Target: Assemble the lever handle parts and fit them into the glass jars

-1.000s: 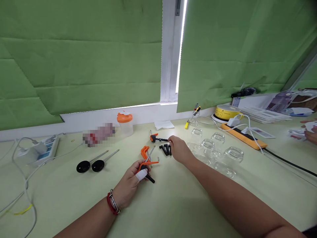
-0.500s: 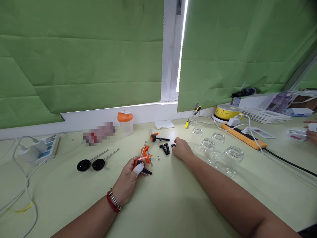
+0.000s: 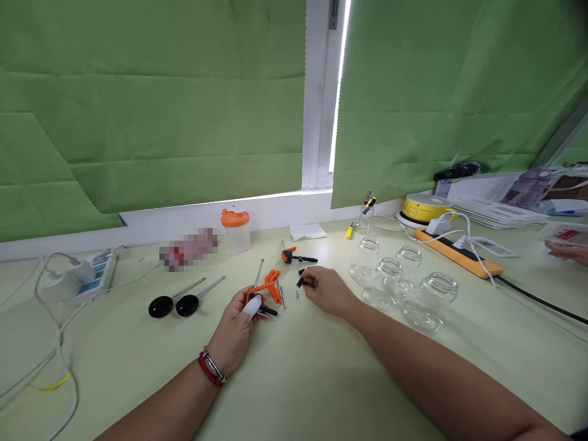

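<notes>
My left hand (image 3: 236,327), with a white bandage on one finger and a red band at the wrist, is closed round a small orange clamp (image 3: 258,289) with a metal rod and a black handle. Another orange clamp piece (image 3: 274,283) lies just right of it. My right hand (image 3: 327,290) rests on the table with its fingers pinched on a small black part (image 3: 303,281). A further orange-and-black clamp (image 3: 294,257) lies behind both hands.
Several clear glass jars (image 3: 404,282) stand right of my right hand. Two black-knobbed rods (image 3: 177,303) lie at the left. An orange-lidded cup (image 3: 236,228), an orange power strip (image 3: 459,254), a white power strip with cables (image 3: 78,275) and another person's hand (image 3: 565,250) are around.
My right hand has drawn back toward me from the black parts, holding one. My left hand with the orange clamp has shifted slightly and turned the rod more upright.
</notes>
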{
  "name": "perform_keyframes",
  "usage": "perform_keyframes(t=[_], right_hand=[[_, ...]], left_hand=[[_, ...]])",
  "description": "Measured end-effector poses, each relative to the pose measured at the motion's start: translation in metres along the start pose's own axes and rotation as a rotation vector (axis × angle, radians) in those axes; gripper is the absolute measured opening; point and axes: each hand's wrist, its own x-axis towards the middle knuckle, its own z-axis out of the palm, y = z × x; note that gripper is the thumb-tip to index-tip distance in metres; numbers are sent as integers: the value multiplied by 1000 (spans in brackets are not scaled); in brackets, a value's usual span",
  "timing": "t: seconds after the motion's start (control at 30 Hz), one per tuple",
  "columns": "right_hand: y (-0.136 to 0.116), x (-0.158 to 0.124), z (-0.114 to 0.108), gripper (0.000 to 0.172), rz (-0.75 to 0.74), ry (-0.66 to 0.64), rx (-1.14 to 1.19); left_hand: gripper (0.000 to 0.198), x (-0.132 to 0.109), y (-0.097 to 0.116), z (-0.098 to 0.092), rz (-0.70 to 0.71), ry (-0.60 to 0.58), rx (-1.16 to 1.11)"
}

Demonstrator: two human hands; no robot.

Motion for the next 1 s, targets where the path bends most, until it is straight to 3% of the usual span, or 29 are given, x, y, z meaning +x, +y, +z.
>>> perform_keyframes(t=[0.13, 0.4, 0.53, 0.7, 1.0], right_hand=[[-25, -22, 12, 25, -219, -175, 133], [-36, -27, 24, 23, -330, -178, 129], [-33, -28, 28, 25, -334, -163, 209], [-31, -28, 28, 23, -316, -176, 308], [-32, -30, 29, 23, -323, -161, 316]], left_hand=[[29, 0, 1, 0, 16, 23, -51], [28, -6, 5, 5, 11, -74, -85], [29, -7, 4, 4, 27, -92, -68], [45, -7, 1, 1, 28, -68, 79], [42, -6, -1, 1, 38, -53, 157]])
